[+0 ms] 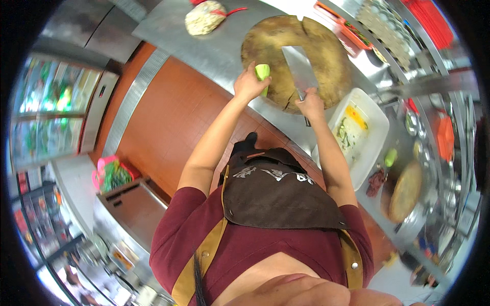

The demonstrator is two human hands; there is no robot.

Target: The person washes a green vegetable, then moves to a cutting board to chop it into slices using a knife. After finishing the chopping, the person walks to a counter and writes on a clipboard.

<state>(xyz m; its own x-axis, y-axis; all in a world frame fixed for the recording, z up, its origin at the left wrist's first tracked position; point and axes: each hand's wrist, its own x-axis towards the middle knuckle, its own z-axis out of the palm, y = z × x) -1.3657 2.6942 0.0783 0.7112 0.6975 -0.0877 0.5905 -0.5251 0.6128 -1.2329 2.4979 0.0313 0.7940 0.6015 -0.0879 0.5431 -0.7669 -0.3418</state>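
Note:
On the steel counter lies a large round wooden chopping block (329, 57), its surface worn and cracked. My left hand (250, 83) is closed around a pale green vegetable piece (262, 72) at the block's left edge. The handle of a broad steel cleaver (300, 67) is in my right hand (312, 104), at the block's near side. The cleaver's blade points away from me over the block, apart from the vegetable. The kind of vegetable cannot be told.
A white plastic tub (377, 141) with green and orange scraps stands right of the block. Farther right are dark red meat (376, 183), another green vegetable (391, 157) and a second round block (406, 191). A tied bag of pale food (204, 19) lies at the counter's upper left.

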